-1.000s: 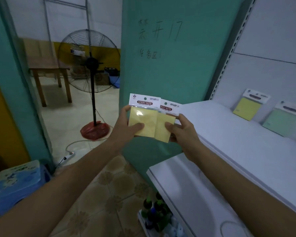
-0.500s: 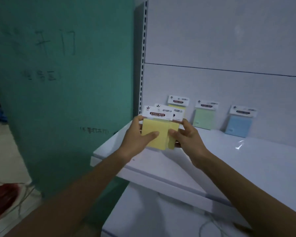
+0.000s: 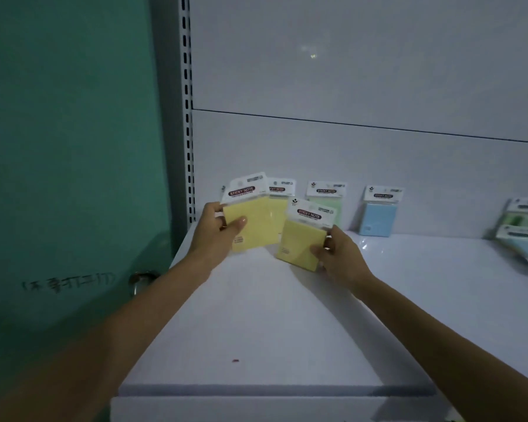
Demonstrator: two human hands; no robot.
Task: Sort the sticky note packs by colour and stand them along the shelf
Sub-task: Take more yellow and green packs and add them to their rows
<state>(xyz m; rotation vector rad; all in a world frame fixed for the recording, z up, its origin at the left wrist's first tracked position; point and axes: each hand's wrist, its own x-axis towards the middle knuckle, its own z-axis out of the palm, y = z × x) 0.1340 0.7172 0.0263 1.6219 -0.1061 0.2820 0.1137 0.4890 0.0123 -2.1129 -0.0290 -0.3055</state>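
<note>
Left hand: our left hand [image 3: 218, 231] is clamped on a yellow pack [image 3: 252, 219], thumb on the front, fingers behind the left edge.
Left pack, direction: its long axis is almost upright, header card on top and leaning a little to the right; we cannot tell if the bottom edge touches the shelf [image 3: 256, 315].
Right hand: our right hand [image 3: 337, 254] is clamped on a second yellow pack [image 3: 302, 239] at its lower right corner.
Right pack, direction: header on top, the whole pack tilted, bottom corner low and near the shelf surface.
Hands: well apart, each with its own pack.
Writing: both headers show "STICKY NOTE" in a dark oval with red border; the small print we cannot read.
Behind: a third yellow pack [image 3: 279, 202], a green pack [image 3: 328, 196] and a blue pack [image 3: 378, 213] stand upright against the back panel [image 3: 363, 153], in this order from left to right.
Far right: more packs [image 3: 521, 229] lie in a loose pile.
Door: the green door [image 3: 70, 147] at left has handwritten signs, not readable for us.
</note>
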